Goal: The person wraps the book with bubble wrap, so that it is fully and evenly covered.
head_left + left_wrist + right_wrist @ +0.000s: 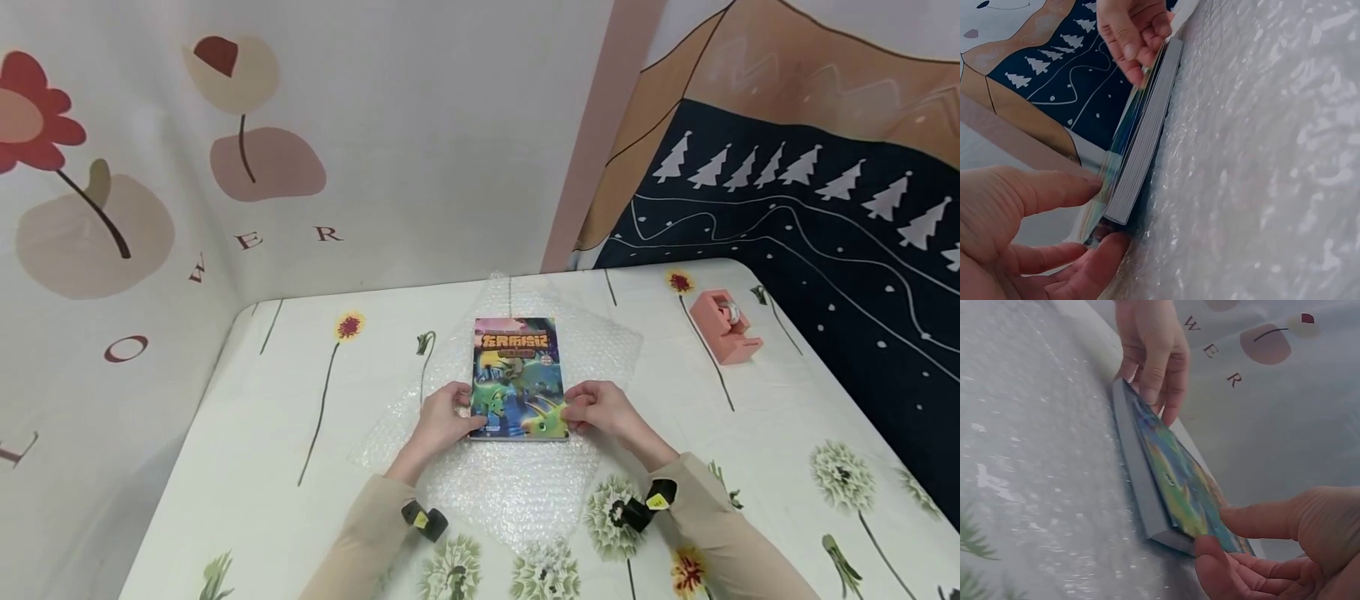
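A paperback book (517, 379) with colourful dinosaurs on its cover lies face up on a sheet of clear bubble wrap (510, 492). At its left edge my left hand (447, 414) grips it, thumb over the cover and fingers at the side. My right hand (602, 408) holds the opposite edge near the lower corner. From the left wrist, the book's page block (1144, 140) shows side-on, with fingertips tucked by its lower corner. In the right wrist view, the right thumb (1260, 519) rests at the cover and a fingertip meets the corner.
A pink tape dispenser (726, 327) with a roll of clear tape stands at the right back of the table. The flower-patterned tablecloth (247, 450) spreads around the bubble wrap. Printed curtains (435, 150) hang behind and beside the table.
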`<state>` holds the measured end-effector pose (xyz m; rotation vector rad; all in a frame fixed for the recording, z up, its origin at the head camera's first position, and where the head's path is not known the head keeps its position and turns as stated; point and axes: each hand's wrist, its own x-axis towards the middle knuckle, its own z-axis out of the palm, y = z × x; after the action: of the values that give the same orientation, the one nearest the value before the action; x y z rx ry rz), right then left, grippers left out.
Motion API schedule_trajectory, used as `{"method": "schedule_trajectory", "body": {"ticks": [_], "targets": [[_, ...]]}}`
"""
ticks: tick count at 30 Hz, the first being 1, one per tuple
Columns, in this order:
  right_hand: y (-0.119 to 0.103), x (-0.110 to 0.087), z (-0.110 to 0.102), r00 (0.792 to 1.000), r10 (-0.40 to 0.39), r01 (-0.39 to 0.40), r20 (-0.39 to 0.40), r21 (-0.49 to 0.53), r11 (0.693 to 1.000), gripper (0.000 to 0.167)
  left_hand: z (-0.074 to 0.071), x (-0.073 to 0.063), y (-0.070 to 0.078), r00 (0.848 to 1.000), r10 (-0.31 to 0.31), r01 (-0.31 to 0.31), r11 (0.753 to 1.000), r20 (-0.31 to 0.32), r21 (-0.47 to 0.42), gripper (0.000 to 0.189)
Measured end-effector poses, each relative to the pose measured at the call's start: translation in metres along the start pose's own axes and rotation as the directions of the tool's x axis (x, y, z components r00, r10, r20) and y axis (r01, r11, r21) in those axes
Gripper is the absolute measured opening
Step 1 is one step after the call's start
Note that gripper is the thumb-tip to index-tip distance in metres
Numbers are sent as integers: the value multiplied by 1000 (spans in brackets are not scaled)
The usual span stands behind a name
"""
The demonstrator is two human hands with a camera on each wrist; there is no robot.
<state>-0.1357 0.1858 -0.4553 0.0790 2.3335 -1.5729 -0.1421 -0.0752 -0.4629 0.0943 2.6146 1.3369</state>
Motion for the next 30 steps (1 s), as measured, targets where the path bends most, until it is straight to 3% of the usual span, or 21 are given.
{"method": "schedule_trajectory", "body": {"ticks": [5,8,11,14,23,27,30], "targets": [[-8,11,-6,999,-39,38,-38,-39,999,32,2,0,0,998,56,-56,998,-36,2,66],[-13,15,-8,997,-76,75,-29,-40,996,34,2,5,-1,992,120,-120,993,-34,-3,69],[-18,18,-8,996,-91,91,-9,-20,996,36,0,11,-4,976,219,-219,976,-4,0,70],[-22,23,-7,994,-106,106,0,-11,994,36,-1,14,-6,961,276,-277,961,36,18,72],[-23,23,4,978,-196,199,73,-33,979,32,2,19,-11,936,344,-351,931,79,99,75],[-17,6,12,948,-271,279,166,-27,960,31,3,21,-12,938,337,-344,935,81,92,73],[-11,-10,18,894,-357,377,269,-26,926,29,3,21,-13,939,333,-340,936,82,94,73]]}}
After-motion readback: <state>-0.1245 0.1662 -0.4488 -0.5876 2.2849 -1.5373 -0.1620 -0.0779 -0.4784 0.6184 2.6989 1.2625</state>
